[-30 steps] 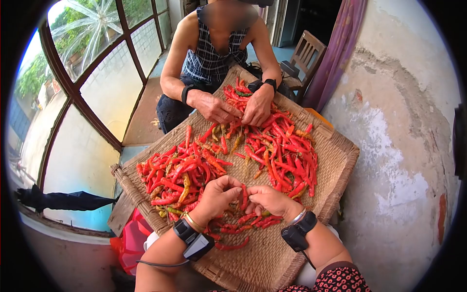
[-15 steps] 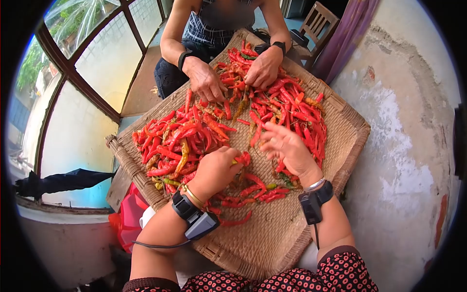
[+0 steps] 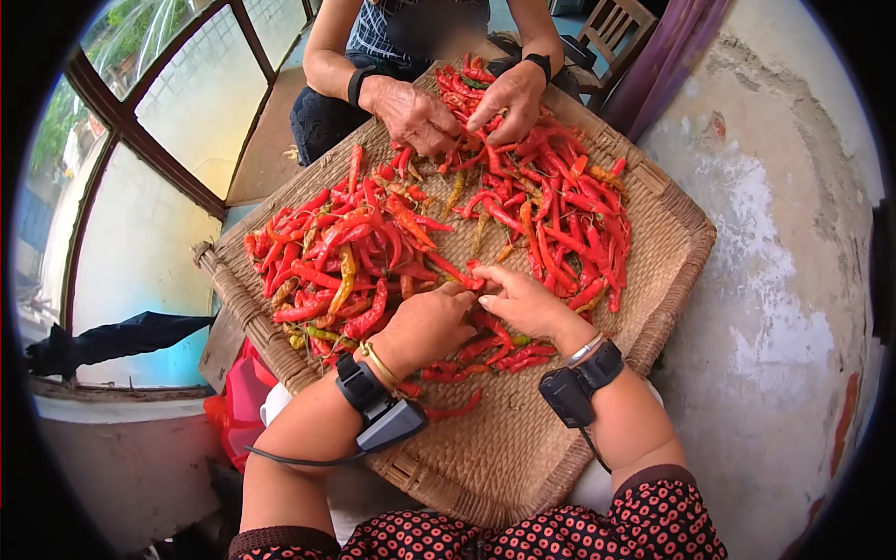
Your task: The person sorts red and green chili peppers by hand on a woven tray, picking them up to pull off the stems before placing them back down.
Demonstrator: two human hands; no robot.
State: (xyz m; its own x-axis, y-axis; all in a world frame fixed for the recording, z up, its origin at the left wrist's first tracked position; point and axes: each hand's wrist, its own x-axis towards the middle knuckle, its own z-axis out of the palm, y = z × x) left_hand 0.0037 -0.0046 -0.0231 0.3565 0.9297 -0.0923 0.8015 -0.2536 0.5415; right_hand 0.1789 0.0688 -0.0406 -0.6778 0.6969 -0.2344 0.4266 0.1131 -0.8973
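Red chili peppers lie on a woven tray (image 3: 504, 457), in a left heap (image 3: 327, 261), a right heap (image 3: 569, 215) and a smaller group (image 3: 504, 359) near me. My left hand (image 3: 431, 325) is closed at the edge of the left heap, its fingertips round a red pepper (image 3: 453, 271). My right hand (image 3: 525, 303) meets it, thumb and forefinger pinched at the end of that same pepper. The fingertips of both hands nearly touch. A few yellowish peppers (image 3: 345, 280) show among the red ones.
Across the tray a person's two hands (image 3: 415, 114) (image 3: 511, 101) work over the far peppers. A wooden chair (image 3: 611, 37) stands behind. Windows (image 3: 140, 252) with a dark folded umbrella (image 3: 131, 343) and a red bag (image 3: 247, 392) are at the left, a worn wall (image 3: 765, 233) at the right.
My right hand has moved left and down from the right heap to my left hand and closed from spread fingers. The other person's hands have shifted closer together.
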